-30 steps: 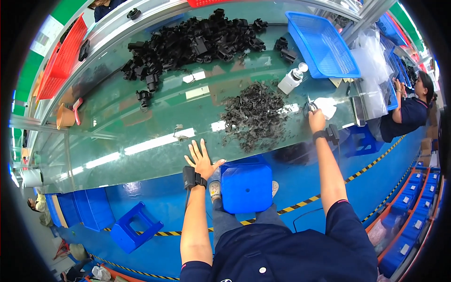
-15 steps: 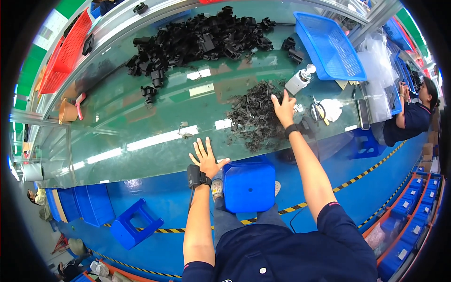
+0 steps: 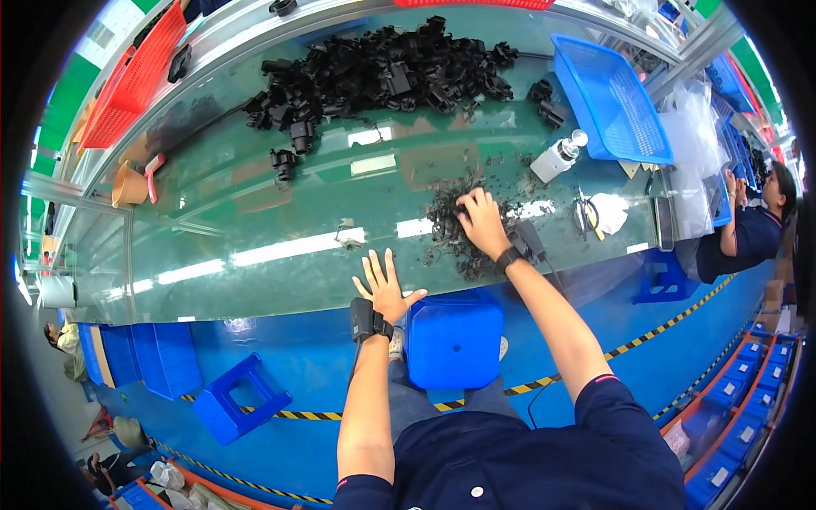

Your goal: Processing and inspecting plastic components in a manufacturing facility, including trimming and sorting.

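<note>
**Right hand lands on the small pile**

Since a second ago the right hand [image 3: 482, 223] has swung in from the far right of the bench, where the scissors [image 3: 585, 212] and white rag [image 3: 610, 211] lie, and now rests palm-down on the small pile [image 3: 459, 229] of black scraps. The left hand [image 3: 384, 285] has barely shifted: it lies flat on the glass bench [image 3: 255, 229] near its front edge, fingers spread wide, holding nothing.

The right hand's fingers are curled down into the pile, knuckles up. Whether they have closed on a piece cannot be told, since the fingertips are buried in the scraps (and the pieces are too small to separate by eye). The pile lies directly under and just ahead of that hand, spreading a little to its left and back toward the wrist; it has no clear long axis, being a loose, roundish scatter. The right hand is on it, the left well apart to the near left, so the right is plainly the nearer one.

Farther out from the right hand, across the bench, sits the big heap [image 3: 382, 72] of black parts. To the hand's right stand a white bottle [image 3: 557, 157] and a blue basket [image 3: 612, 98]; beneath the bench is a blue stool [image 3: 450, 340]. Another person [image 3: 752, 229] works at the far right.
</note>
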Tool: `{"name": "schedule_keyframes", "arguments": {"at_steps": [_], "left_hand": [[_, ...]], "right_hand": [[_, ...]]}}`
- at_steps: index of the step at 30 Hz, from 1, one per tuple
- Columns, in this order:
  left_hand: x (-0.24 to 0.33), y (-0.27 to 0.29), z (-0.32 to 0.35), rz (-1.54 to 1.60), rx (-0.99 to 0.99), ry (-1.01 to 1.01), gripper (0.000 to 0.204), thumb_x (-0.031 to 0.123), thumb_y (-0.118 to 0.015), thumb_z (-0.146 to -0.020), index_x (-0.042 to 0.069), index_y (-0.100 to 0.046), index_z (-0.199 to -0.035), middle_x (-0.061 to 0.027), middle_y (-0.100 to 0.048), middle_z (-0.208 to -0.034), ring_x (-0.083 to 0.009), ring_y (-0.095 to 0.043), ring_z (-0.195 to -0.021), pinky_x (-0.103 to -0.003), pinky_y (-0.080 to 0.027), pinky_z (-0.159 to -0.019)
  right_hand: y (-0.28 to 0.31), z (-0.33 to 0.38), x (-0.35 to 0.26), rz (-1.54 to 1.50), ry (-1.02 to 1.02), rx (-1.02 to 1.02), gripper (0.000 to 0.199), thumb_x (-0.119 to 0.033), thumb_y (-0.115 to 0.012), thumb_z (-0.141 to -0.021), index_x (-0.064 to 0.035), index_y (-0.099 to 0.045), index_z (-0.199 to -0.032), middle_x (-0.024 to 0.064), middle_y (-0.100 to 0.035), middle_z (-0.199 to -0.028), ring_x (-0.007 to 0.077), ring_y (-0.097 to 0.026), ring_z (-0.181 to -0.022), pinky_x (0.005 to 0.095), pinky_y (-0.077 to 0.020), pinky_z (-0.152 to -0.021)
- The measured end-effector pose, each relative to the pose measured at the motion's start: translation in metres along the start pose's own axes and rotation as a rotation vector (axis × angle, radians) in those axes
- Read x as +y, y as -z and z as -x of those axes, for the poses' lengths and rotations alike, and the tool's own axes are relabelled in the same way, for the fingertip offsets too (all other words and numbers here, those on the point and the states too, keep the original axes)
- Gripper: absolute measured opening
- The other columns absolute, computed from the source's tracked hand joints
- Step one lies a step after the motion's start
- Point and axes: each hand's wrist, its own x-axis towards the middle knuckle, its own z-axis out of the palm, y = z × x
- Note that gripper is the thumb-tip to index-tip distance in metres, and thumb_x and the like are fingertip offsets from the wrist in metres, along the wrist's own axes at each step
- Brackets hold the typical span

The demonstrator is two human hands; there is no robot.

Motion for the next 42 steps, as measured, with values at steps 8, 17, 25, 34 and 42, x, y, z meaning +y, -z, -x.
{"name": "schedule_keyframes", "arguments": {"at_steps": [8, 17, 25, 34, 42], "left_hand": [[0.001, 0.002, 0.001, 0.017, 0.009, -0.003, 0.111, 0.068, -0.060, -0.060, 0.013, -0.006, -0.140, -0.0204, 0.001, -0.144, -0.0356, 0.003, -0.133, -0.063, -0.001, -0.098], [0.002, 0.000, -0.001, -0.009, 0.038, -0.006, 0.111, 0.068, -0.060, -0.059, 0.014, -0.005, -0.140, -0.0196, -0.003, -0.144, -0.0350, -0.003, -0.133, -0.064, -0.004, -0.098], [0.000, -0.003, -0.001, 0.020, 0.017, -0.003, 0.114, 0.070, -0.060, -0.058, 0.014, -0.005, -0.140, -0.0204, 0.000, -0.144, -0.0357, 0.001, -0.133, -0.064, 0.000, -0.097], [0.002, -0.002, -0.002, 0.019, 0.013, 0.002, 0.113, 0.069, -0.060, -0.058, 0.015, -0.005, -0.140, -0.0199, 0.001, -0.144, -0.0351, 0.002, -0.133, -0.063, 0.000, -0.098], [-0.001, -0.002, 0.000, 0.015, 0.019, 0.005, 0.113, 0.068, -0.061, -0.058, 0.014, -0.006, -0.140, -0.0205, 0.001, -0.144, -0.0346, 0.003, -0.133, -0.063, 0.000, -0.098]], "right_hand": [[0.024, 0.030, -0.022, 0.004, 0.038, -0.093, 0.032, -0.028, -0.065, -0.071, -0.0047, -0.052, -0.090, 0.0125, -0.044, -0.103, 0.0300, -0.039, -0.102, 0.0397, -0.0288, -0.089], [-0.011, 0.002, -0.048, 0.149, -0.055, 0.049, 0.036, -0.022, -0.068, -0.068, -0.0116, -0.054, -0.099, 0.0065, -0.047, -0.091, 0.0242, -0.045, -0.089, 0.0367, -0.0333, -0.076], [0.015, 0.047, 0.002, 0.038, 0.064, -0.024, 0.022, -0.010, -0.062, -0.065, -0.0065, -0.053, -0.084, 0.0088, -0.048, -0.090, 0.0273, -0.044, -0.091, 0.0387, -0.0329, -0.080], [0.029, 0.072, 0.035, 0.026, -0.175, 0.178, 0.017, -0.011, -0.056, -0.067, -0.0025, -0.048, -0.079, 0.0182, -0.038, -0.127, 0.0391, -0.031, -0.117, 0.0528, -0.0175, -0.100], [0.017, 0.074, -0.028, 0.082, -0.094, 0.015, 0.062, -0.049, -0.069, -0.063, 0.0005, -0.048, -0.094, 0.0225, -0.037, -0.123, 0.0387, -0.030, -0.118, 0.0545, -0.0156, -0.100]]}}
